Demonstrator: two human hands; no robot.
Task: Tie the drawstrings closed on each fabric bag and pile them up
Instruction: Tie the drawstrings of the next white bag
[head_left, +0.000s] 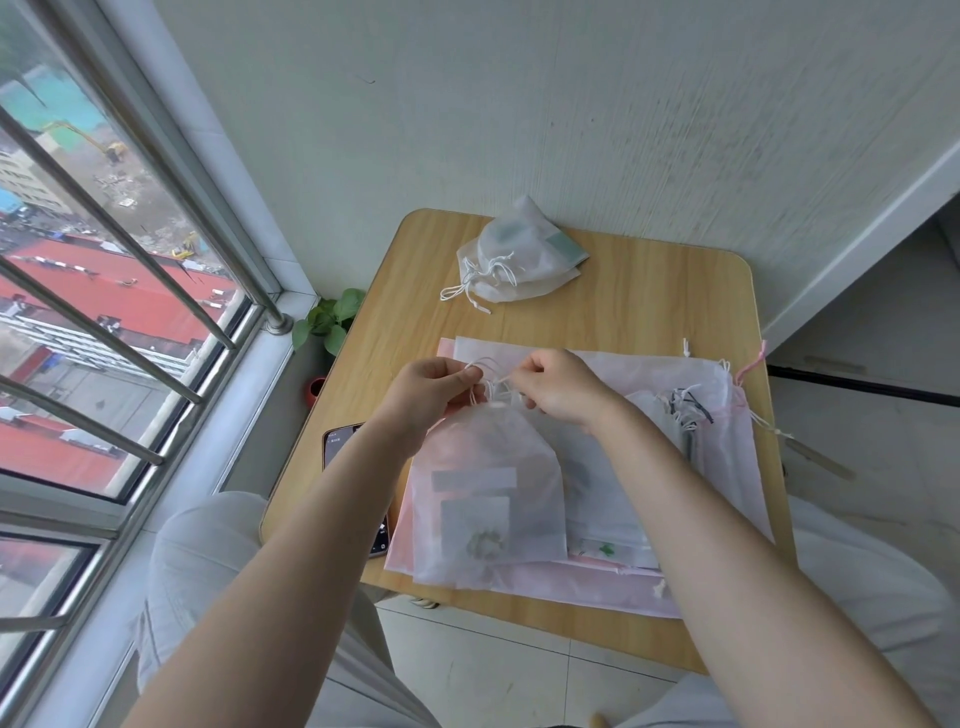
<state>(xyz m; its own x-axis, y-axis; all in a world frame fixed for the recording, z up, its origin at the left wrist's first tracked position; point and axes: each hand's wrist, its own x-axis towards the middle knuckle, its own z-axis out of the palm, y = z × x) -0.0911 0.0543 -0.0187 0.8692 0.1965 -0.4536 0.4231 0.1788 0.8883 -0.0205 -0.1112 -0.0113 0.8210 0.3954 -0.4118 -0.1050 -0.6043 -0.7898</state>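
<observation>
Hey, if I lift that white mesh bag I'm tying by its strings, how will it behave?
The white mesh bag looks thin and sheer, so it would likely hang floppy from the drawstrings. The flat cards showing inside suggest it is light, and they may slide downward.

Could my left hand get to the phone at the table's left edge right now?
Probably not at once: the left hand is pinching the drawstrings, and the phone lies partly under its forearm and the bags. Once freed, likely yes.

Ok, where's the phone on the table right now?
In the head view the phone lies at the table's left edge, partly hidden under the left forearm and the stack of flat bags, below the small potted plant.
</observation>
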